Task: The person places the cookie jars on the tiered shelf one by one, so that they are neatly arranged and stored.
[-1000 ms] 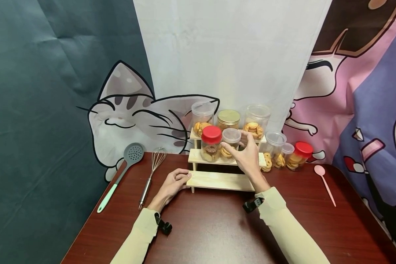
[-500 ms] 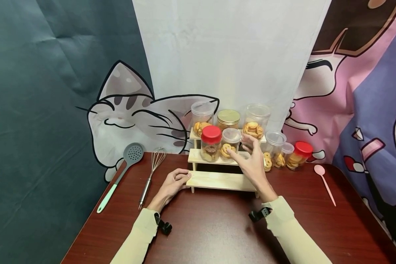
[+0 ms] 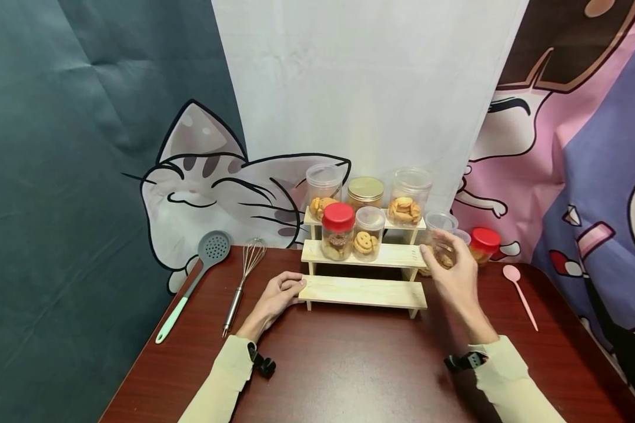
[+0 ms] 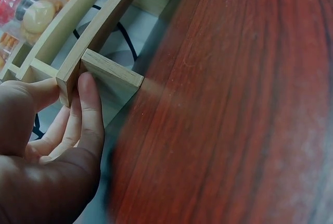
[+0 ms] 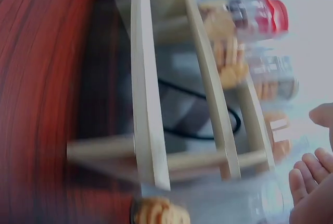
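My left hand [image 3: 275, 296] pinches the left end of the lowest tier of a wooden three-step rack [image 3: 362, 292]. In the left wrist view, its thumb lies on one face of the board and its fingers on the other. My right hand [image 3: 457, 276], fingers loosely bent and holding nothing, is right of the rack, in front of a clear-lidded jar [image 3: 441, 221] that it partly hides. On the middle tier stand a red-lidded cookie jar [image 3: 338, 232] and a clear-lidded cookie jar [image 3: 367, 235], side by side.
The top tier bears a tall clear jar [image 3: 324, 185], a gold-lidded jar [image 3: 365, 191] and a wide clear jar [image 3: 408, 197]. Another red-lidded jar [image 3: 484, 242] is at the right. A slotted turner [image 3: 214, 247] and whisk [image 3: 251, 258] lie left, a pink spoon [image 3: 513, 274] right.
My right hand has come away from the clear-lidded jar on the middle tier and moved right, towards the jars beside the rack. My left hand has stayed on the rack.
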`<action>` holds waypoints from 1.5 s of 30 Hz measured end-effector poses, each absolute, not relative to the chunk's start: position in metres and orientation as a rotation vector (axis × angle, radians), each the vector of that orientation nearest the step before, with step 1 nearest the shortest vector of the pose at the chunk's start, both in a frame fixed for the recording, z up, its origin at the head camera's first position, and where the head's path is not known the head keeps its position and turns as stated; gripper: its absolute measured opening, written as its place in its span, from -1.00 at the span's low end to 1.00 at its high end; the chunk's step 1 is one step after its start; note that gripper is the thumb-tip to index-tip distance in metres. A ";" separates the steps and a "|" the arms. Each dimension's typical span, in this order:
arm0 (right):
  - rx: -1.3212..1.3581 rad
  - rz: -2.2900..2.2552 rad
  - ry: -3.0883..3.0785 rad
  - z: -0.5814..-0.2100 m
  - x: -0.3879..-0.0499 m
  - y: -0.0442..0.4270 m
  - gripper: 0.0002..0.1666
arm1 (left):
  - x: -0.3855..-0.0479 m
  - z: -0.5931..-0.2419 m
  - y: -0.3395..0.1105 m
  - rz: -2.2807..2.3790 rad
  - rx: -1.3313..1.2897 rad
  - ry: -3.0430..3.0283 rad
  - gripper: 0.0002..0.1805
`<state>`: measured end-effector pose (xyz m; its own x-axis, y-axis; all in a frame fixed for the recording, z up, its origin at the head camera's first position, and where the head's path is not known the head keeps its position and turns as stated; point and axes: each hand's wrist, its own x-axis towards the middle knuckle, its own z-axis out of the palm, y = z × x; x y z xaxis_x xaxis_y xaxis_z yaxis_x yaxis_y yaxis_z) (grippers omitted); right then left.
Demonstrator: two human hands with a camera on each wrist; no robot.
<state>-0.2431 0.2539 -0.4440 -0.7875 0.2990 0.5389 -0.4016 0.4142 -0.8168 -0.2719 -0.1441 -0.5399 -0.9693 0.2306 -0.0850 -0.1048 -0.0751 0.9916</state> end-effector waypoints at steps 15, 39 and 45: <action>-0.268 1.236 -2.020 -0.452 -0.249 0.350 -0.48 | -0.272 -0.540 -0.143 2.159 0.134 1.952 -0.53; -0.538 1.296 -2.184 -0.487 -0.294 0.390 0.04 | -0.272 -0.540 -0.143 2.143 0.139 1.937 -0.51; -0.574 1.281 -2.205 -0.493 -0.299 0.394 0.05 | -0.273 -0.540 -0.143 2.146 0.139 1.936 -0.50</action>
